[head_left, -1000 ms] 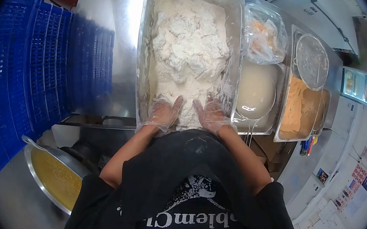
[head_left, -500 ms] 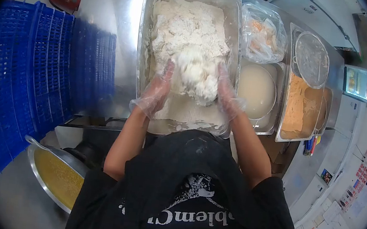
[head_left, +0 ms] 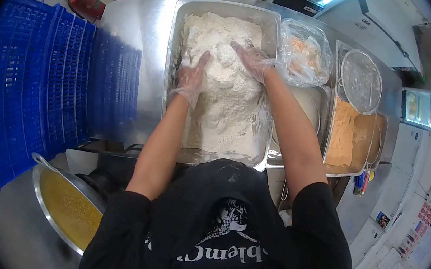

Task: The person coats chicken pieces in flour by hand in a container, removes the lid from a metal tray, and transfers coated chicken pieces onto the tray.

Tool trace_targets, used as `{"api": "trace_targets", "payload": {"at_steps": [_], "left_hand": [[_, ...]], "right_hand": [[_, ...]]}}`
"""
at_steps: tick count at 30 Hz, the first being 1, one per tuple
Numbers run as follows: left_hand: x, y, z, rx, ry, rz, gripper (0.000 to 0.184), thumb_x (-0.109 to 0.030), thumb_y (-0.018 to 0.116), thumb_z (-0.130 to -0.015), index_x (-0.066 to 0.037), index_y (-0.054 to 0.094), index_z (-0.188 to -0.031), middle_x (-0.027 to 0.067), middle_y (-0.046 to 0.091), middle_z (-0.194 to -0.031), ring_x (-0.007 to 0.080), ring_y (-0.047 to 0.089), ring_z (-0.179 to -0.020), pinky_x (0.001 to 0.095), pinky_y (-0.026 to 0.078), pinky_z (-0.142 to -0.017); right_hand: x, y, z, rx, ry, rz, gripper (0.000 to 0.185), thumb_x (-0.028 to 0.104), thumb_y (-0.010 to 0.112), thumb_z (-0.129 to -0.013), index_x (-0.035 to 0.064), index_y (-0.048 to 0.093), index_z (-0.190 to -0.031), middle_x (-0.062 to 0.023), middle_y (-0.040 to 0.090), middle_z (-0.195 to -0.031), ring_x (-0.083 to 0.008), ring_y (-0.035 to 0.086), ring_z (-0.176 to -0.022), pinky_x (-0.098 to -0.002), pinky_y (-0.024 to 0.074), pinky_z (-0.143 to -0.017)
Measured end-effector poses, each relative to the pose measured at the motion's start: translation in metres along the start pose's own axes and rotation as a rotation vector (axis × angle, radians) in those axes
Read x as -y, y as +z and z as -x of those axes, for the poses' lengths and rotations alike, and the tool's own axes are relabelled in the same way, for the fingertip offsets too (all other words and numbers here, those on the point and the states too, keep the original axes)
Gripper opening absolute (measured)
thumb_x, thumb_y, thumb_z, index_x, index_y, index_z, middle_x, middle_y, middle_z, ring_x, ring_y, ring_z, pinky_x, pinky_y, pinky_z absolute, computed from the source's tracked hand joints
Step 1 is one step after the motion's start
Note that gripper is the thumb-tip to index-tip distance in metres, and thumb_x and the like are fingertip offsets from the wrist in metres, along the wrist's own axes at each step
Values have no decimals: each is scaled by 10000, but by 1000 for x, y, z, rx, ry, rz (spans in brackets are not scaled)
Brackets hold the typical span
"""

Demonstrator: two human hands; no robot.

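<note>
Largest first: we note a steel table (head_left: pixel 124 23), and at its left side blue plastic baskets (head_left: pixel 8 84), mirrored in the polished top.

On the table, directly before the person, sits a deep steel tray (head_left: pixel 271 30), its long side running away from the body; we judge this central spot lets both arms reach in evenly. It holds a white, flour-like heap (head_left: pixel 224 127), lumpy towards the far half. What lies inside the lumps we cannot tell. The high walls probably keep loose powder contained.

Low at left, off the table, we record a steel bowl (head_left: pixel 37 191) of yellow liquid. Right of the main tray stand a tray of orange powder (head_left: pixel 341 141) and a pan of pale liquid (head_left: pixel 307 98), the latter partly hidden by the right forearm; both seem kept within arm's reach. A knotted-looking clear bag (head_left: pixel 304 54) lies just beyond the pan. A round rimmed disc, perhaps a strainer (head_left: pixel 361 79), rests over the far end of the orange tray, likely parked there to save space.

Both hands are over the heap, apart, fingers spread: left hand (head_left: pixel 191 76) by the left wall, right hand (head_left: pixel 255 63) farther forward, touching powder. Neither pinches anything we can see. Thin clear gloves (head_left: pixel 183 95) cover them, presumably for cleanliness.
</note>
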State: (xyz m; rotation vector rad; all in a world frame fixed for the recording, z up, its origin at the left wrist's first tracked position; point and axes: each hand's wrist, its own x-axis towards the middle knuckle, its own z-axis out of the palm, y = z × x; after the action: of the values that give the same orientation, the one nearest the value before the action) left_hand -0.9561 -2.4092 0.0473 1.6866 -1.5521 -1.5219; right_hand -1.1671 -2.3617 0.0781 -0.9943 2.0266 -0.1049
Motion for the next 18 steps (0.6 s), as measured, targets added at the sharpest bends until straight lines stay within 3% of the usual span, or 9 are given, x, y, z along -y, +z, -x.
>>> {"api": "trace_targets", "payload": {"at_steps": [2, 4, 6, 9, 12, 14, 15, 16, 18], "left_hand": [[11, -2, -11, 31, 60, 201, 999, -628, 685, -892, -4, 322, -1583, 263, 587, -1377, 353, 605, -1245, 457, 498, -1066], [3, -4, -1, 326, -254, 504, 867, -515, 711, -913, 38, 427, -1518, 201, 529, -1477, 290, 554, -1312, 384, 456, -1090], [-25, -18, 35, 388, -260, 450, 858, -516, 713, -910, 32, 441, -1513, 200, 536, -1470, 290, 566, -1300, 379, 463, -1084], [-21, -16, 24, 465, -343, 236, 882, -544, 713, -896, 27, 446, -1513, 207, 522, -1486, 307, 543, -1328, 396, 442, -1110], [-41, -25, 32, 503, -353, 89, 978, -621, 708, -859, 41, 423, -1521, 252, 444, -1547, 355, 401, -1456, 475, 332, -1197], [-56, -25, 31, 459, -299, 158, 1039, -640, 701, -848, 54, 367, -1545, 282, 397, -1571, 373, 301, -1513, 518, 276, -1218], [-56, -24, 27, 460, -302, 156, 1039, -640, 701, -848, 54, 367, -1545, 282, 397, -1571, 373, 301, -1513, 518, 276, -1218], [-58, -22, 20, 419, -236, -32, 1052, -661, 661, -870, 104, 353, -1524, 312, 375, -1570, 397, 335, -1495, 475, 302, -1213], [-61, -19, 4, 380, -152, -225, 1072, -682, 622, -892, 153, 339, -1502, 343, 353, -1570, 420, 369, -1477, 433, 328, -1207]], "right_hand": [[-5, 17, -5, -97, -71, -93, 905, 692, 307, -1002, 25, 246, -1611, -246, 201, -1673, -364, 179, -1564, -434, 144, -1280], [-22, 29, 2, -77, -145, -254, 897, 680, 356, -988, 20, 296, -1593, -244, 294, -1633, -380, 255, -1528, -463, 204, -1251], [-44, 53, -2, -46, -219, -418, 889, 668, 405, -975, 14, 346, -1575, -241, 387, -1592, -396, 330, -1492, -493, 263, -1222], [-59, 78, 0, 295, -92, -1034, 833, 622, 440, -975, 6, 396, -1534, -223, 406, -1563, -376, 423, -1411, -484, 328, -1187], [-39, 64, 33, 287, 118, -1141, 763, 553, 445, -995, 8, 370, -1523, -198, 395, -1549, -327, 503, -1319, -451, 368, -1163], [-18, 39, 55, 31, 89, -1146, 562, 453, 463, -985, 33, 538, -1350, -182, 601, -1355, -325, 644, -1185, -469, 499, -1070], [-22, 32, 43, 281, 166, -1485, 664, 497, 468, -983, 29, 462, -1454, -233, 520, -1473, -372, 488, -1387, -497, 339, -1208], [-19, 28, 41, 279, 165, -1489, 664, 497, 468, -983, 29, 462, -1454, -233, 520, -1473, -372, 488, -1387, -497, 339, -1208], [5, 1, 51, -33, -81, -826, 760, 562, 456, -986, 23, 419, -1520, -249, 450, -1548, -366, 375, -1482, -477, 244, -1254]]}}
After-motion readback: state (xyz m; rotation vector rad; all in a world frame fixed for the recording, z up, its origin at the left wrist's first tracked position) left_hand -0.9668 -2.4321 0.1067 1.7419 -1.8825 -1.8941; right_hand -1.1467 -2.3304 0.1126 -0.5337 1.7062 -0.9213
